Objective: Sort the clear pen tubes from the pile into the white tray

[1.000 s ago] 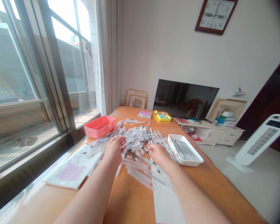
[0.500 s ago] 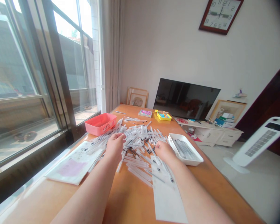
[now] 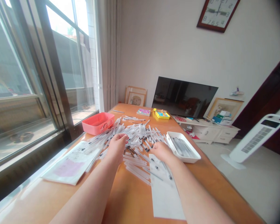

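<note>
A wide heap of clear pen barrels and pen parts (image 3: 140, 132), some with black ends, covers the middle of the table. My left hand (image 3: 117, 147) is over its near left side, thumb and fingers pinched together. Whatever lies between those fingertips is too small to make out. At the near right of the heap, my right hand (image 3: 162, 151) is closed with fingertips pointing left, close to small black pieces. Its grip is hidden. A white sheet of paper (image 3: 165, 199) lies under my right wrist, with a few dark-tipped pen parts on it.
A white tray (image 3: 196, 159) holding grey pen refills stands right of my right hand. The pink basket (image 3: 91, 128) is at the left, behind a printed booklet (image 3: 67, 169). Farther back lie a colourful booklet (image 3: 143, 112) and a yellow box (image 3: 162, 115).
My left hand has shifted slightly right, toward the right hand. My right hand has moved a little left. The whole view has drifted slightly.
</note>
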`<state>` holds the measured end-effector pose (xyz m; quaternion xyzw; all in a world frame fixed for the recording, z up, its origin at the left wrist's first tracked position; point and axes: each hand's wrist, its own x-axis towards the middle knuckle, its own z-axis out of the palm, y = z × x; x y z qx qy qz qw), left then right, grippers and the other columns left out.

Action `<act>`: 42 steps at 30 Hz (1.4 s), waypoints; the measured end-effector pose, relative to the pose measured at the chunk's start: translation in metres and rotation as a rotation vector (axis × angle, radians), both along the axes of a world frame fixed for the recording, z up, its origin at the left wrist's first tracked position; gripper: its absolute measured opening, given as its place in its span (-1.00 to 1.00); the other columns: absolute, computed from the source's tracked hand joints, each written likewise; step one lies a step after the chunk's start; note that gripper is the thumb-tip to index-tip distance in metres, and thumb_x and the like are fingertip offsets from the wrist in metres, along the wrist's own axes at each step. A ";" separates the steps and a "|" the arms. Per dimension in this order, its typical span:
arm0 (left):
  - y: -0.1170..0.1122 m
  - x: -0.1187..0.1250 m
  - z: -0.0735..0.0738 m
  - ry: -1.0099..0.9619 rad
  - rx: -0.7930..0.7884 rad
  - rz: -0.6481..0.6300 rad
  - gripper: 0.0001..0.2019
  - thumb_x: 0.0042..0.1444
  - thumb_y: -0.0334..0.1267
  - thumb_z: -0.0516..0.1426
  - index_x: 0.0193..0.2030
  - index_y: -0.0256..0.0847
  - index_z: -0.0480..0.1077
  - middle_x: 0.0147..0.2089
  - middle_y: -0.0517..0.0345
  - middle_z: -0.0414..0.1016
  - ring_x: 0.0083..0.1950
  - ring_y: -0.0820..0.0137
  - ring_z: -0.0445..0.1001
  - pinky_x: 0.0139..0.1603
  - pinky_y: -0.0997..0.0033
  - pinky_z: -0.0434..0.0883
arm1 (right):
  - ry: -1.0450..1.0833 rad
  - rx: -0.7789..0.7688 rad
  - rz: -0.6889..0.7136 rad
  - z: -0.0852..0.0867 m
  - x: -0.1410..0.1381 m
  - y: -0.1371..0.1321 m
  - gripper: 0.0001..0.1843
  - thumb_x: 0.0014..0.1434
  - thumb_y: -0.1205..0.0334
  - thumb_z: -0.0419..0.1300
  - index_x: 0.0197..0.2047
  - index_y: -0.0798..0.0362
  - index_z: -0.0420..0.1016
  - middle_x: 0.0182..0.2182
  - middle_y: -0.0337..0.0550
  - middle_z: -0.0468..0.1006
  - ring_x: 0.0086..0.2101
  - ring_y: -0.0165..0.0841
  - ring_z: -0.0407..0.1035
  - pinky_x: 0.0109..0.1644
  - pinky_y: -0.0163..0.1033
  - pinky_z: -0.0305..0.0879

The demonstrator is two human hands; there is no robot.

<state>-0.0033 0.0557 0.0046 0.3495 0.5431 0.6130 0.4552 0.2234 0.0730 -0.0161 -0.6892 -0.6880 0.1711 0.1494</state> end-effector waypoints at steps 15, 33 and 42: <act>0.001 0.003 -0.001 0.005 -0.028 -0.037 -0.66 -0.15 -0.11 0.28 -0.23 -0.23 0.47 -0.19 0.00 0.58 -0.25 0.32 0.46 -0.32 0.38 0.26 | -0.086 0.189 -0.136 -0.005 0.010 0.010 -0.82 0.19 0.11 0.14 -0.31 0.02 0.49 -0.37 -0.13 0.55 -0.38 -0.34 0.33 -0.40 -0.29 -0.06; 0.003 -0.003 0.000 -0.003 -0.019 -0.003 -0.68 -0.09 -0.11 0.27 -0.20 -0.22 0.46 -0.16 0.02 0.59 -0.25 0.36 0.45 -0.30 0.37 0.27 | -0.195 0.261 0.146 -0.009 -0.025 0.000 -0.87 0.17 0.12 0.17 -0.26 -0.04 0.48 -0.26 -0.16 0.56 -0.26 -0.32 0.40 -0.30 -0.28 0.03; 0.003 -0.004 -0.001 0.007 -0.016 -0.007 -0.69 -0.08 -0.12 0.26 -0.20 -0.22 0.46 -0.16 0.01 0.58 -0.25 0.37 0.45 -0.31 0.38 0.27 | -0.363 0.225 0.044 -0.006 -0.024 -0.004 -0.76 0.23 0.26 0.04 -0.17 -0.01 0.54 -0.17 -0.01 0.57 -0.23 -0.22 0.46 -0.24 -0.23 0.13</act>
